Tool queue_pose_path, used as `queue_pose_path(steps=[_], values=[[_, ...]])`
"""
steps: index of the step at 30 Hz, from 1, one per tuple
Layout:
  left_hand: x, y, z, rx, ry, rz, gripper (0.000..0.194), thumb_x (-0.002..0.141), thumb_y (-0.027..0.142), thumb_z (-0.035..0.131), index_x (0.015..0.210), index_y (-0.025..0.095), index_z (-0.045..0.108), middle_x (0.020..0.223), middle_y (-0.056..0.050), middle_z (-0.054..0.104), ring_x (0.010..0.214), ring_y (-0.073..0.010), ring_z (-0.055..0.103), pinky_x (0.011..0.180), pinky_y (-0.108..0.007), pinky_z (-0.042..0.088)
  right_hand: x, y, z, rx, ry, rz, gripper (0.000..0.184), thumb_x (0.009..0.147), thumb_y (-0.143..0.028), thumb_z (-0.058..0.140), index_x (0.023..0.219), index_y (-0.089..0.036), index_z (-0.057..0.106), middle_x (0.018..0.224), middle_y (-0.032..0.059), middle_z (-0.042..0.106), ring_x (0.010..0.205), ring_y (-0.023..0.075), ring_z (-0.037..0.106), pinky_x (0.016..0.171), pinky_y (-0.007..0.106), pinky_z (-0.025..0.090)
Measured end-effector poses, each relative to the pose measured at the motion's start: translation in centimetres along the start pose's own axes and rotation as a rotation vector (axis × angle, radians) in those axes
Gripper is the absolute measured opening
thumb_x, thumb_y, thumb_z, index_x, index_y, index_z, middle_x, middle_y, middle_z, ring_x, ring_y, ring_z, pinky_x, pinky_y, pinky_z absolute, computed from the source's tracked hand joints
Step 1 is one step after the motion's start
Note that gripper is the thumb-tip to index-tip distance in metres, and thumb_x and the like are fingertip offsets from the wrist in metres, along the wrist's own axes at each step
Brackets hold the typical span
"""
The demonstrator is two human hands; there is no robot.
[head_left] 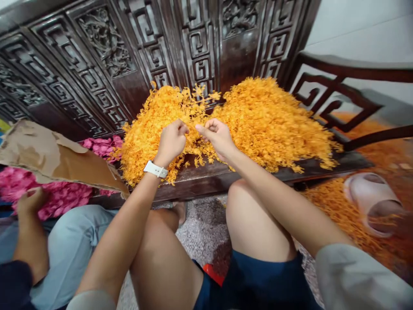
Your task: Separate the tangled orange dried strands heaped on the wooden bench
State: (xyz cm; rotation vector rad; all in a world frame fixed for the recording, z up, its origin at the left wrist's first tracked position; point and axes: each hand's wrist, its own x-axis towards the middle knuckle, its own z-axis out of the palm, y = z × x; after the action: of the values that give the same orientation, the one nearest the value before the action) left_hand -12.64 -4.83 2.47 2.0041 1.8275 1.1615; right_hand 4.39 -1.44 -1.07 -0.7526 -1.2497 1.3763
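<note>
Left hand [171, 142] curled, right hand [217, 137] half-closed, thumb near forefinger, both at orange floret heap [267, 125]; hold on strands unclear. Large heap across carved wooden bench [200, 178], more orange florets [338, 211] on floor, pink florets [54, 193] alongside.

On my feed, the far side is a dark brown bench back [200, 47], carved in square key-fret panels with leafy reliefs. Against it I see a mass of orange-yellow blossoms [264, 125]. Near left there are magenta-pink blossoms [54, 193] and patchy brown cardboard [41, 150]. The floor [201, 232] reads speckled grey, the slipper [371, 202] near right pale pink, the watch strap [155, 169] white, my shorts [258, 284] navy, and the co-worker's jeans [67, 241] pale blue.
</note>
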Motion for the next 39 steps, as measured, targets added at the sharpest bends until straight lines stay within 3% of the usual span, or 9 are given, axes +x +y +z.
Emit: queue_pose_path(steps=[6,9,12,16,19,24,29,33,39], values=[[2.5,1.5,4.1,-0.415,-0.079,0.003,0.022,0.102,0.004,0.047,0.102,0.022,0.061,0.096,-0.006,0.076,0.09,-0.0163,0.077,0.089,-0.033,0.061,0.1,-0.8,-4.0,0.096,0.109,0.161,0.025,0.098,-0.038,0.079,0.091,-0.023,0.06,0.095,0.006,0.075,0.074,0.0137,0.059,0.065,0.029,0.044],[2.4,2.1,5.9,-0.379,-0.183,0.055,0.034,0.098,0.0,0.048,0.118,0.021,0.065,0.094,-0.005,0.077,0.097,-0.0174,0.077,0.099,-0.035,0.059,0.3,-0.7,-5.6,0.117,0.083,0.258,0.032,0.099,-0.052,0.075,0.093,-0.022,0.066,0.089,0.0056,0.074,0.075,0.0146,0.06,0.065,0.028,0.042],[1.8,1.7,7.2,-0.331,-0.31,0.046,0.043,0.096,0.002,0.049,0.131,0.02,0.066,0.091,-0.005,0.078,0.093,-0.02,0.076,0.09,-0.036,0.058,0.3,-0.5,-7.0,0.071,0.112,0.201,0.033,0.096,-0.053,0.078,0.092,-0.022,0.069,0.088,0.0034,0.072,0.076,0.0147,0.059,0.064,0.028,0.04],[0.9,1.2,8.1,-0.321,-0.369,-0.008,0.009,0.093,0.013,0.064,0.097,0.02,0.066,0.077,-0.001,0.069,0.071,-0.0174,0.064,0.07,-0.033,0.051,0.3,-0.2,-8.2,-0.071,0.16,0.063,0.018,0.091,-0.028,0.083,0.082,-0.02,0.07,0.089,0.0029,0.07,0.08,0.0145,0.058,0.071,0.03,0.042],[0.3,1.6,8.4,-0.408,-0.353,-0.082,0.028,0.092,0.028,0.077,0.077,0.023,0.054,0.067,0.002,0.059,0.062,-0.0143,0.054,0.062,-0.031,0.043,0.4,0.0,-8.5,-0.125,0.163,0.024,0.015,0.088,-0.018,0.081,0.078,-0.019,0.069,0.088,0.0038,0.07,0.08,0.0149,0.057,0.074,0.032,0.044],[0.5,1.9,8.6,-0.591,-0.171,-0.137,0.04,0.106,0.036,0.065,0.071,0.024,0.049,0.061,0.003,0.049,0.057,-0.0125,0.045,0.06,-0.03,0.041,0.7,0.1,-8.5,-0.128,0.16,-0.004,0.02,0.089,-0.025,0.081,0.076,-0.021,0.066,0.081,0.0027,0.063,0.072,0.0146,0.048,0.068,0.032,0.042],[1.2,2.0,8.7,-0.579,-0.033,-0.216,0.025,0.111,0.028,0.052,0.087,0.025,0.058,0.082,-0.002,0.065,0.077,-0.0149,0.064,0.076,-0.029,0.055,0.7,-0.2,-8.0,-0.042,0.063,0.074,0.027,0.089,-0.024,0.079,0.071,-0.02,0.06,0.074,0.0016,0.056,0.067,0.0128,0.045,0.064,0.031,0.038],[1.3,2.4,8.6,-0.768,0.028,-0.315,0.025,0.11,0.016,0.048,0.086,0.023,0.052,0.105,-0.004,0.071,0.094,-0.0128,0.068,0.087,-0.027,0.057,0.3,-0.4,-7.6,-0.117,-0.051,0.104,0.021,0.087,-0.024,0.08,0.073,-0.02,0.064,0.072,0.001,0.057,0.065,0.0124,0.043,0.064,0.033,0.036],[1.3,2.7,8.5,-1.284,0.013,-0.372,0.014,0.108,0.03,0.067,0.097,0.022,0.068,0.084,-0.001,0.065,0.075,-0.0116,0.061,0.08,-0.026,0.057,0.2,-0.1,-7.7,-0.127,-0.107,0.161,0.03,0.078,-0.032,0.089,0.072,-0.021,0.062,0.074,0.0004,0.056,0.068,0.0134,0.044,0.067,0.035,0.036]])
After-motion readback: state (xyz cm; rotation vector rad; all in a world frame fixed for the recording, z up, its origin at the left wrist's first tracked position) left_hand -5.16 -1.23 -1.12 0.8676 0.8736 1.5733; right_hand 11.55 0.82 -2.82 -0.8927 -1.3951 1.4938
